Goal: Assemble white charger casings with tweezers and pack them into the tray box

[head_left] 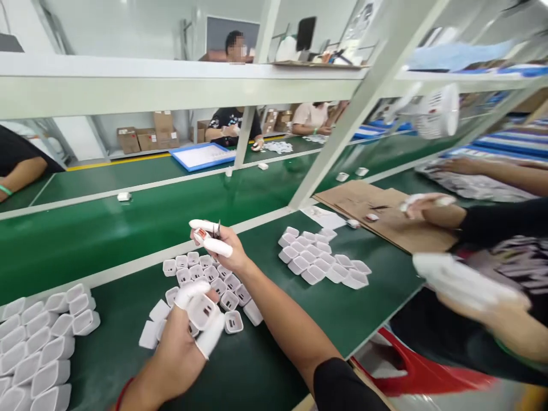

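My left hand [177, 342], with white finger cots on, is closed around a white charger housing [202, 311], an open box with two dark slots in its inner face. My right hand [226, 246], also in finger cots, stretches out farther over the bench. Between its fingers is a small charger circuit board [201, 233] with an orange-red part and thin metal pieces; much of it is hidden. Below and around both hands, several white housings [233, 322] stand mostly with their open side up on the green bench.
More housings [45, 342] are packed in rows at left, and another group [314, 254] stands at right. A conveyor belt [171, 208] runs behind, carrying small white pieces. A slanted frame post [338, 142] rises beyond my right arm. A co-worker's blurred hand [475, 291] is close at right.
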Available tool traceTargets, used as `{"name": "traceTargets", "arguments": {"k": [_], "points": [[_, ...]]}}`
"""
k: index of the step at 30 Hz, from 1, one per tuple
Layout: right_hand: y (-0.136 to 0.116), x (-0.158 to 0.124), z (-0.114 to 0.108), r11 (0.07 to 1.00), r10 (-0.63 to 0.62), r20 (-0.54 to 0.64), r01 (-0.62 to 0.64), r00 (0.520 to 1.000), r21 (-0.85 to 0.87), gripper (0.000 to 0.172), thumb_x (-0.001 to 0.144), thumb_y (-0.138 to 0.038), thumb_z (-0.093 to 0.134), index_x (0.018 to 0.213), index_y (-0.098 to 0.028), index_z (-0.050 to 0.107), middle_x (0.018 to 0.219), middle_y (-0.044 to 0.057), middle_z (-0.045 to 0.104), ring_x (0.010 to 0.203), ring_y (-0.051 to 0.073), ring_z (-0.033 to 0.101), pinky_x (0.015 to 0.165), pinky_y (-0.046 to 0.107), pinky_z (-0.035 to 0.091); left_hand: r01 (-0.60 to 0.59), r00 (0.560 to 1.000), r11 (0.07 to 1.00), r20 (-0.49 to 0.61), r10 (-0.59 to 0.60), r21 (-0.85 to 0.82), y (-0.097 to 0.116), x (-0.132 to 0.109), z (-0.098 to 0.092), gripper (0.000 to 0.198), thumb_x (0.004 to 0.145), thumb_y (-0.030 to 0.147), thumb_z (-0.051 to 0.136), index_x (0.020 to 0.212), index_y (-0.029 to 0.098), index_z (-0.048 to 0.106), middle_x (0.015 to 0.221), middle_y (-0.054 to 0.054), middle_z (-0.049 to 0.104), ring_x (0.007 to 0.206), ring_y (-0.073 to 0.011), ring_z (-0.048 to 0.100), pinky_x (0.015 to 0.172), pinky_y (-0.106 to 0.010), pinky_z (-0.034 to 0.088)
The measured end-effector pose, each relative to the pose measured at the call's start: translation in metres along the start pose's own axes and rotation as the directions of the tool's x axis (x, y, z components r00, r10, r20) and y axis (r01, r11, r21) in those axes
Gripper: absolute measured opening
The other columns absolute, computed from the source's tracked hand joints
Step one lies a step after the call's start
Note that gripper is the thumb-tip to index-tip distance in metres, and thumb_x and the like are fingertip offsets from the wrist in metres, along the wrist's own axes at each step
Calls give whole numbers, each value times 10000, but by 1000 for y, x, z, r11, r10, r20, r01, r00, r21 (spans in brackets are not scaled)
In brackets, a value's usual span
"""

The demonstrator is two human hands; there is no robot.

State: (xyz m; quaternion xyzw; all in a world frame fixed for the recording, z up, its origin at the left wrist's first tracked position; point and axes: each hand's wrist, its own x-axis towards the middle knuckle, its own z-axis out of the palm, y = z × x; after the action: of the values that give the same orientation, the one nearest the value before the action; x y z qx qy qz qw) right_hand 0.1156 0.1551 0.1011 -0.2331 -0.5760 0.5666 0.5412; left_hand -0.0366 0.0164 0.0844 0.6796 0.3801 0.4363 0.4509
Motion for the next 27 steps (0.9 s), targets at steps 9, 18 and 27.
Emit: {"name": "traceTargets", "arguments": {"k": [9, 18, 27], "points": [[-21, -16, 10, 999, 18, 119, -12, 993, -47, 457, 598, -304, 880, 987, -192, 669, 889, 49, 697, 472, 41, 360, 437, 207, 284, -105, 963, 993, -242, 117, 60, -7, 20, -36, 370, 918, 233, 596, 1263, 267, 469, 1182, -55, 554, 1157, -194, 544, 1015, -324, 446], [-16, -17, 24, 984, 170, 243, -179, 955, 17, 331, 578, -268, 899, 840, -170, 723, 836, 35, 685, 664, 128, 590, 649, 275, 502, -127, 883, 897, -363, 296, 423, -8, 29, -38, 471, 813, 279, 726, 1239, 208, 539, 1001, -47, 604, 850, -179, 624, 766, -284, 535], [-13, -25, 45, 965, 216, 154, -235, 964, 114, 434, 626, -415, 862, 931, -168, 678, 792, -2, 660, 622, 115, 617, 585, 237, 520, 193, 779, 934, -626, 41, 302, -7, 26, -49, 414, 667, 361, 820, 1026, 192, 704, 916, -22, 696, 817, -201, 647, 779, -297, 543]]}}
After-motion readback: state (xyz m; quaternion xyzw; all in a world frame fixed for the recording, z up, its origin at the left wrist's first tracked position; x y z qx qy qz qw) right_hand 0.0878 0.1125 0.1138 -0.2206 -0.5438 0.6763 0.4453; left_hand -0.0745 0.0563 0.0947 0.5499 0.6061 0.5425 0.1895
